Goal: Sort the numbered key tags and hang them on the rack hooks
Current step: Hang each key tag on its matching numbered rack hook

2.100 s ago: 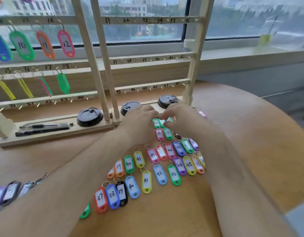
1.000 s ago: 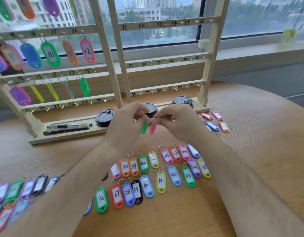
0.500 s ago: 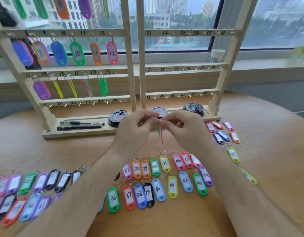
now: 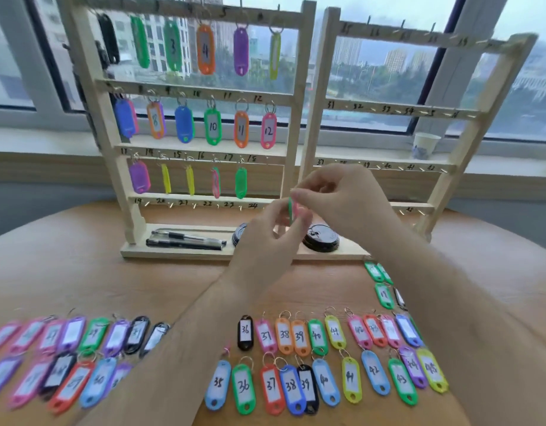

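Note:
A wooden rack [image 4: 296,96] with numbered hooks stands at the table's far side; its left half carries several coloured tags, such as the green tag 10 [image 4: 212,127]. My left hand [image 4: 271,238] and right hand [image 4: 342,195] meet in front of the rack's centre post. Together they pinch a green tag and a pink tag [image 4: 292,207], held edge-on, the right hand at the top by the ring. Rows of numbered tags lie on the table: 35 to 45 [image 4: 320,382] near me, and a blurred group at the left [image 4: 65,358].
Two black pens [image 4: 185,239] and black round lids [image 4: 320,239] lie on the rack's base. A few green tags [image 4: 382,284] sit by my right forearm. A paper cup [image 4: 425,144] stands on the windowsill behind the rack.
Both hands lifted the green and pink tags off the table and raised them toward the rack's centre. My view tilted up and leftward, showing the rack's top rows.

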